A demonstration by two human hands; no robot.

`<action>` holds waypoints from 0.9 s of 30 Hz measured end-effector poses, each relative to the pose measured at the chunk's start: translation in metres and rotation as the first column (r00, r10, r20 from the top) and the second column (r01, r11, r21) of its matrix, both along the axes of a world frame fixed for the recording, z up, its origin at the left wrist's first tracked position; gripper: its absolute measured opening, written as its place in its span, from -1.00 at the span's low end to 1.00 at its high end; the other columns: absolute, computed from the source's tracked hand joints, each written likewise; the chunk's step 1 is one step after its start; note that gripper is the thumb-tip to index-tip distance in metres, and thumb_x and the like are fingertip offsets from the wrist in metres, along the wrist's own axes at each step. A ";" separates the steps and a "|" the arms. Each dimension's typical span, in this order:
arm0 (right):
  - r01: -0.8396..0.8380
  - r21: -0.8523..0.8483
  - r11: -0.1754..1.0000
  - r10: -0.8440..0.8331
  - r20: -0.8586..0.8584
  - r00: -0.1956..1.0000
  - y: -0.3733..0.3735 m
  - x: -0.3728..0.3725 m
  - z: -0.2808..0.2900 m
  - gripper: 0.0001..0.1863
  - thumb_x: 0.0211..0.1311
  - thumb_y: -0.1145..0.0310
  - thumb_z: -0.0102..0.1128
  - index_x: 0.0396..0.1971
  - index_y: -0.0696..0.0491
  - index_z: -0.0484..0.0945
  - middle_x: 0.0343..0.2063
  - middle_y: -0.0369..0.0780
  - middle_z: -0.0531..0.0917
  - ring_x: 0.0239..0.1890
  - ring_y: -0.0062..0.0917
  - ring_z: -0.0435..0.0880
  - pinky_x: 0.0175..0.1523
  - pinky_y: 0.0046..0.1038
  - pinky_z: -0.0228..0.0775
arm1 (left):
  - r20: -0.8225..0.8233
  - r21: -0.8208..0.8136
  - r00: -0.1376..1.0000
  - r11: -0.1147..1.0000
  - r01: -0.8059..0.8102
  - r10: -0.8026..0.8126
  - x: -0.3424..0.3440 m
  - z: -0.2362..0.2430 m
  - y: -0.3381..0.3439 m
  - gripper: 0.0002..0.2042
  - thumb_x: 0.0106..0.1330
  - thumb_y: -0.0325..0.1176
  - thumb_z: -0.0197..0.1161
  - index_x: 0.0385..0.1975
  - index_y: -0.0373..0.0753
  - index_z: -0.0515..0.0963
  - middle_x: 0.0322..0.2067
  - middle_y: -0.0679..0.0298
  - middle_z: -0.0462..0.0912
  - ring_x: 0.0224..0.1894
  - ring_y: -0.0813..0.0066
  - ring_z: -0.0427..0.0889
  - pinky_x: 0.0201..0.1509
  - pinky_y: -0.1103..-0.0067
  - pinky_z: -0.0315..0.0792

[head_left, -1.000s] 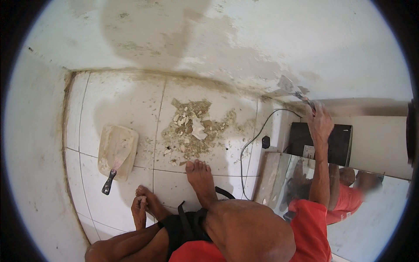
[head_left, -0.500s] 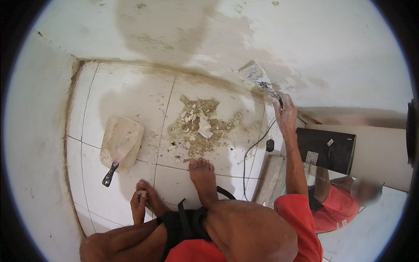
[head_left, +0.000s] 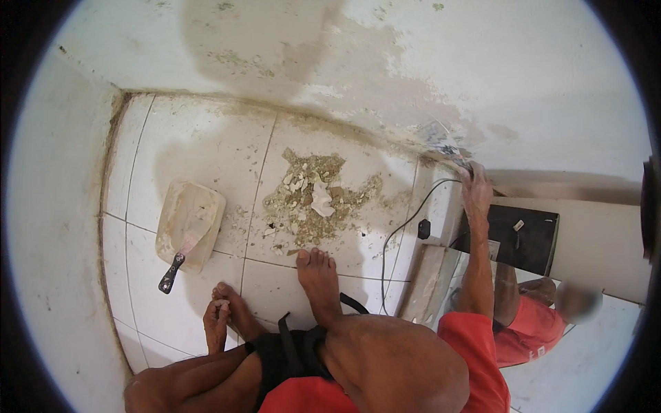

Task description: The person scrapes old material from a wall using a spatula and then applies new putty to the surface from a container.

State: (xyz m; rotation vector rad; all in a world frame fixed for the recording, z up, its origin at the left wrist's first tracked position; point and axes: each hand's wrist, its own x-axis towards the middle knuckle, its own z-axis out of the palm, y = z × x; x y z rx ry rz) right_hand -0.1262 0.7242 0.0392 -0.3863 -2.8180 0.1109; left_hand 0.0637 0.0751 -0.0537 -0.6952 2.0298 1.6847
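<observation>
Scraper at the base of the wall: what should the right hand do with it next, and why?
Probably draw the scraper a short stroke along the wall's foot. The right hand holds it against the wall, where rough, discoloured patches remain beside the blade. Loose debris lies on the floor tiles below. The left hand rests by the foot, away from the trowel.
</observation>
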 end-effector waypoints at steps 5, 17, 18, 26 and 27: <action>0.057 0.175 0.983 -0.055 -0.014 0.998 -0.004 0.037 0.049 -0.70 0.27 0.21 0.27 -0.11 0.08 0.59 -0.25 -0.07 0.66 -0.19 -0.12 0.66 -0.14 -0.24 0.52 | -0.045 -0.021 0.999 1.000 -0.011 0.010 -0.002 0.003 0.004 -0.81 0.43 -0.28 0.18 -0.23 -0.30 0.56 -0.47 0.36 0.50 -0.44 0.62 0.40 -0.34 0.65 0.30; -0.140 0.005 0.990 0.139 -0.187 0.973 -0.116 -0.034 0.032 -0.71 0.25 0.18 0.29 -0.15 0.03 0.58 -0.38 -0.15 0.61 -0.41 -0.18 0.63 -0.32 -0.26 0.49 | -0.013 -0.067 1.000 0.997 0.026 -0.027 -0.004 0.007 0.006 -0.80 0.43 -0.31 0.16 -0.19 -0.34 0.55 -0.42 0.32 0.50 -0.41 0.59 0.42 -0.31 0.64 0.33; -0.120 -0.010 0.993 0.116 -0.184 0.976 -0.115 -0.038 0.031 -0.71 0.25 0.18 0.29 -0.13 0.02 0.58 -0.36 -0.15 0.62 -0.40 -0.19 0.64 -0.31 -0.26 0.49 | -0.016 -0.069 0.999 0.997 0.029 -0.030 -0.003 0.006 0.004 -0.80 0.43 -0.31 0.16 -0.19 -0.34 0.55 -0.42 0.32 0.50 -0.41 0.59 0.42 -0.31 0.64 0.33; 0.017 -0.021 1.000 -0.020 -0.145 0.989 -0.072 -0.023 0.036 -0.69 0.27 0.13 0.27 -0.12 0.00 0.60 -0.33 -0.15 0.65 -0.33 -0.20 0.67 -0.26 -0.25 0.51 | -0.040 -0.022 0.999 0.999 0.028 -0.029 0.003 -0.004 -0.002 -0.79 0.44 -0.30 0.14 -0.17 -0.33 0.55 -0.42 0.31 0.52 -0.41 0.59 0.42 -0.31 0.64 0.33; 0.011 0.010 1.000 -0.009 -0.144 0.990 -0.061 -0.021 0.039 -0.69 0.27 0.11 0.27 -0.12 0.00 0.60 -0.33 -0.15 0.66 -0.32 -0.20 0.67 -0.25 -0.25 0.51 | -0.038 -0.023 0.999 0.999 0.031 -0.032 0.003 -0.003 -0.002 -0.79 0.44 -0.30 0.14 -0.17 -0.33 0.55 -0.42 0.31 0.52 -0.41 0.59 0.42 -0.31 0.64 0.33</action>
